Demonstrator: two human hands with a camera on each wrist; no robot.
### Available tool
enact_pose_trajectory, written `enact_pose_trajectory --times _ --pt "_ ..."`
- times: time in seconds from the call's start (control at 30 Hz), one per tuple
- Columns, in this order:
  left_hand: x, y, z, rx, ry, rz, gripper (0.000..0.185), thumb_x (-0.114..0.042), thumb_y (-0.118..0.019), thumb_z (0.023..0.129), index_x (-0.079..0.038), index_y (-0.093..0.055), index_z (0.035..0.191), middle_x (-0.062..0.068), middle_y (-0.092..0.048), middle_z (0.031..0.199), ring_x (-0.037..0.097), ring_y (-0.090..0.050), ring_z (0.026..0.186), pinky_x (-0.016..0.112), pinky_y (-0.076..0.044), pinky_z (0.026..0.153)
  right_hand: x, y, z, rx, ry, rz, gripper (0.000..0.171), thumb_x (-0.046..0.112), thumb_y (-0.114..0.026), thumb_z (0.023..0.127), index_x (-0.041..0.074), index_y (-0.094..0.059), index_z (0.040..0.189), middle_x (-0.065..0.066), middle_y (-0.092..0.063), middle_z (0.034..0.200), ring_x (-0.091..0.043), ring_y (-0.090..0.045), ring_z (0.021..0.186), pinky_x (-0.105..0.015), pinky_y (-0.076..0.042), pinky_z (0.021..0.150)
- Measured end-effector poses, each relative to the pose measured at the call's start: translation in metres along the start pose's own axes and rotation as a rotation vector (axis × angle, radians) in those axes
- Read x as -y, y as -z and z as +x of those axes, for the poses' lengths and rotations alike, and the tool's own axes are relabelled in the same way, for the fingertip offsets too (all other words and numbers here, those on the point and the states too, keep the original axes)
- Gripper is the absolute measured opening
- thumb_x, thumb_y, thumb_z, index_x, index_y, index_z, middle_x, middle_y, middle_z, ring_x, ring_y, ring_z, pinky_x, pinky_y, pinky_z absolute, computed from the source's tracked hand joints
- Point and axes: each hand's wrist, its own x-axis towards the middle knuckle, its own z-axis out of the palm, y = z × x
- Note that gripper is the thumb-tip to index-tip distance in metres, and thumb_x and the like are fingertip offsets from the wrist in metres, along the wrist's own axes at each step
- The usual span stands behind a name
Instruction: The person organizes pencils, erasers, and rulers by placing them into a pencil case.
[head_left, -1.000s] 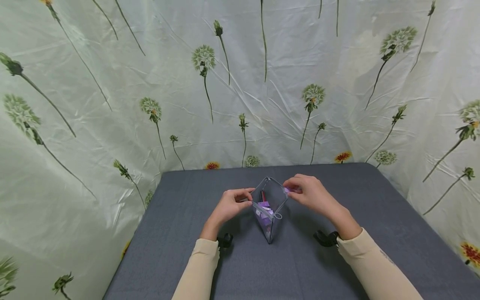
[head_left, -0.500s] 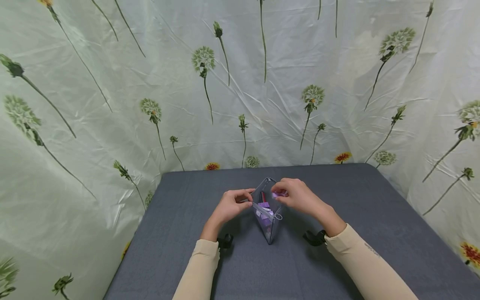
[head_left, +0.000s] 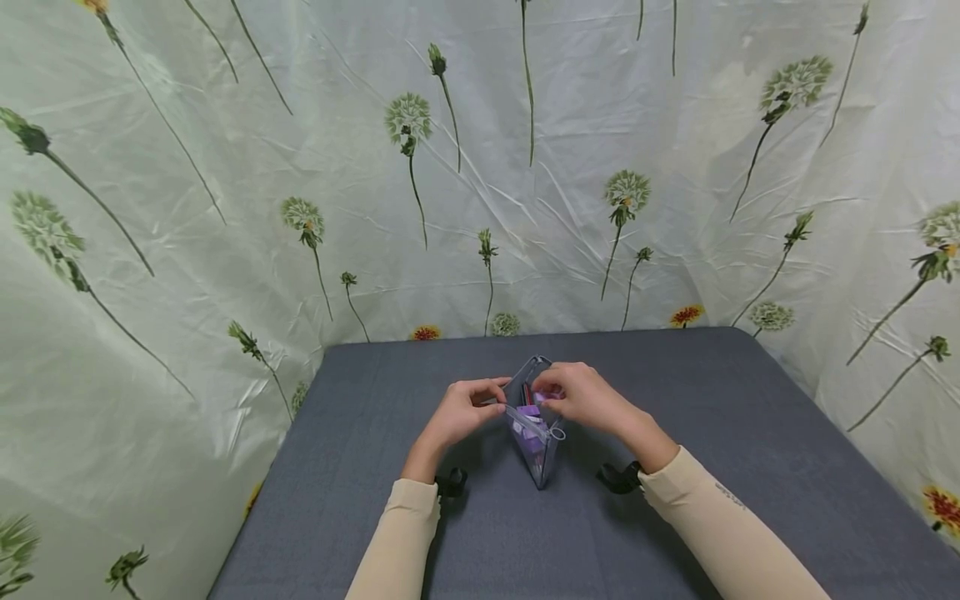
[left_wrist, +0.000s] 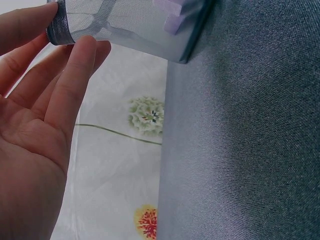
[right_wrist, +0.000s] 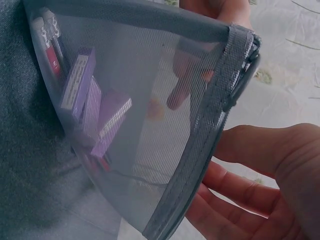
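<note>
While print shows on the small purple boxes [right_wrist: 80,80] inside the clear mesh zipper pouch [head_left: 536,421], it is too small and blurred to read in any view, and no brand or label can be made out on the pouch itself. Standing on the grey tabletop [head_left: 675,517] near its middle, the pouch runs its long axis away from the person: its narrow closed end points back toward the body, and its mouth widens toward the far edge, gaping open at the top. From the right wrist view, the purple boxes and a red and white stick-like item [right_wrist: 52,47] lie against the mesh wall near the bottom of the pouch. At the left rim of the opening, the left hand [head_left: 465,412] pinches the grey zipper band between thumb and fingertips [left_wrist: 82,47], the remaining fingers lying loosely together. Over the right side of the mouth, the right hand [head_left: 581,396] curls its fingers at the rim; a bit of purple shows at its fingertips, but whether it grips that or the rim cannot be told from the head view. Cream sleeves [head_left: 405,533] cover both forearms, and a pale curtain printed with dandelion heads [head_left: 408,117] hangs behind and beside the table.
</note>
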Motion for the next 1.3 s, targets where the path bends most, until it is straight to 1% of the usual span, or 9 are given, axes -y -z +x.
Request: enact_pose_trajectory --times 0.2,0.33,0.43,0.57,0.7,0.87,1.0,1.13,1.3 --pt "0.001 -0.001 0.001 0.01 -0.022 0.01 0.004 -0.01 -0.071 0.095 -0.007 -0.073 0.096 0.002 -0.061 0.139 0.024 -0.062 0.122 0.04 -0.056 0.093 0.002 -0.001 -0.001 -0.001 0.0 -0.013 0.026 0.009 -0.078 0.089 0.013 -0.074 0.114 0.002 -0.065 0.094 -0.015 -0.06 0.081 -0.03 -0.051 0.068" --pt "0.001 -0.001 0.001 0.011 -0.033 0.023 0.004 -0.011 -0.071 0.096 -0.013 -0.073 0.093 0.004 -0.061 0.139 0.025 -0.062 0.122 0.039 -0.056 0.093 0.003 -0.001 -0.004 -0.017 -0.028 0.002 0.03 0.011 -0.076 0.091 0.017 -0.071 0.12 0.005 -0.063 0.098 -0.021 -0.063 0.089 -0.033 -0.052 0.072" --pt "0.001 -0.001 0.0 0.006 -0.031 0.029 0.006 -0.011 -0.071 0.095 -0.015 -0.073 0.092 0.005 -0.061 0.138 0.026 -0.062 0.121 0.039 -0.056 0.092 0.003 0.001 -0.006 -0.047 -0.045 0.008 0.03 0.014 -0.075 0.092 0.018 -0.071 0.122 0.007 -0.063 0.102 -0.02 -0.064 0.096 -0.036 -0.055 0.078" --pt "0.001 -0.001 0.0 0.001 -0.026 0.028 0.006 -0.01 -0.071 0.095 -0.015 -0.073 0.092 0.006 -0.062 0.138 0.027 -0.062 0.121 0.039 -0.057 0.091 0.002 0.005 -0.01 -0.086 -0.051 -0.013 0.03 0.017 -0.075 0.093 0.021 -0.071 0.122 0.006 -0.063 0.107 -0.015 -0.062 0.098 -0.038 -0.056 0.08" --pt "0.001 -0.002 0.0 -0.001 -0.02 0.02 0.007 -0.009 -0.07 0.095 -0.015 -0.073 0.092 0.012 -0.06 0.139 0.028 -0.062 0.122 0.04 -0.056 0.092 0.0 0.01 -0.015 -0.105 -0.048 -0.019 0.033 0.016 -0.076 0.093 0.021 -0.07 0.124 0.004 -0.063 0.113 -0.016 -0.061 0.098 -0.038 -0.055 0.079" --pt "-0.002 -0.005 0.0 -0.004 -0.028 0.067 0.005 -0.01 -0.07 0.095 -0.014 -0.072 0.094 0.01 -0.06 0.14 0.026 -0.059 0.126 0.041 -0.055 0.094 -0.002 0.016 -0.022 -0.141 -0.048 -0.039 0.035 0.017 -0.075 0.093 0.022 -0.069 0.127 0.003 -0.062 0.115 -0.017 -0.061 0.099 -0.04 -0.054 0.078" --pt "-0.008 -0.012 0.002 0.013 -0.043 0.116 0.002 -0.014 -0.07 0.096 -0.014 -0.072 0.097 0.003 -0.059 0.141 0.023 -0.056 0.129 0.039 -0.055 0.095 -0.009 0.022 -0.033 -0.184 -0.057 -0.043 0.035 0.018 -0.075 0.093 0.023 -0.068 0.127 0.004 -0.062 0.116 -0.019 -0.062 0.101 -0.043 -0.054 0.079" --pt "-0.012 -0.022 0.004 0.015 -0.06 0.146 0.006 -0.015 -0.069 0.097 -0.02 -0.072 0.1 -0.002 -0.058 0.143 0.02 -0.054 0.131 0.036 -0.055 0.094 -0.021 0.026 -0.046 -0.233 -0.078 -0.031 0.036 0.014 -0.077 0.091 0.022 -0.069 0.126 0.003 -0.062 0.114 -0.023 -0.063 0.101 -0.045 -0.056 0.079" --pt "-0.017 -0.034 0.004 0.03 -0.1 0.18 0.017 -0.019 -0.069 0.098 -0.025 -0.07 0.113 0.001 -0.053 0.148 0.02 -0.05 0.135 0.044 -0.051 0.101 -0.035 0.029 -0.062 -0.255 -0.138 -0.014 0.037 0.015 -0.076 0.092 0.021 -0.069 0.127 0.003 -0.062 0.108 -0.023 -0.061 0.1 -0.046 -0.056 0.08"
